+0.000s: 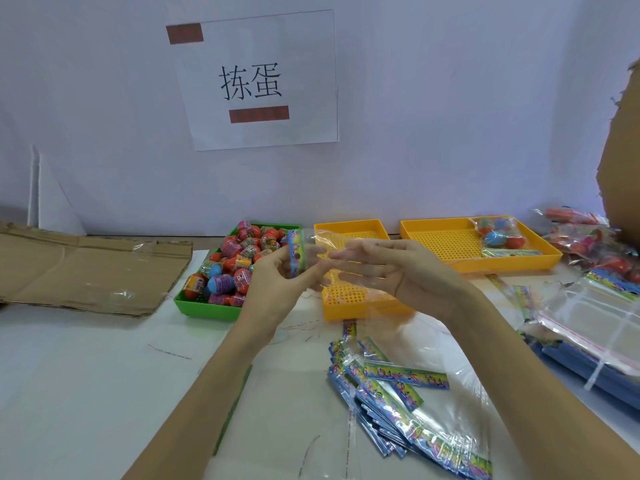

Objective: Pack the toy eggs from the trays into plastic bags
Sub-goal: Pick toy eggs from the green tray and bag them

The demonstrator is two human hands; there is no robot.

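White desk (pixel 86 393) against a pale wall, a paper sign (pixel 256 81) with two printed characters taped up behind. Flattened cardboard (pixel 86 268) on the far left of the desk, another cardboard piece (pixel 623 161) upright at the right edge.

Along the back, three trays side by side: green tray (pixel 194 308) heaped with toy eggs (pixel 232 265) in red, blue and printed wrap; just right of it a small yellow tray (pixel 349 306), perforated floor bare; further right a wide yellow tray (pixel 446 244) with one filled bag of eggs (pixel 502 233) in its far right corner. More filled bags (pixel 588 240) piled beyond that tray, at the right edge.

Held up above the gap between green and small yellow tray: one clear plastic bag (pixel 311 254) with a colourful header strip. Left hand (pixel 277 275) pinched the bag near the strip, thumb and fingers curled on it. Right hand (pixel 391 268) spread, fingers straight and flat against the clear film.

Near side, centre-right: loose stack of empty bags (pixel 398 400) fanned across the desk. Right of it, a bundle of larger clear bags (pixel 595 327) on a blue pad.

Open desk to the near left, in front of the cardboard and the green tray. Right half crowded up to the edge.
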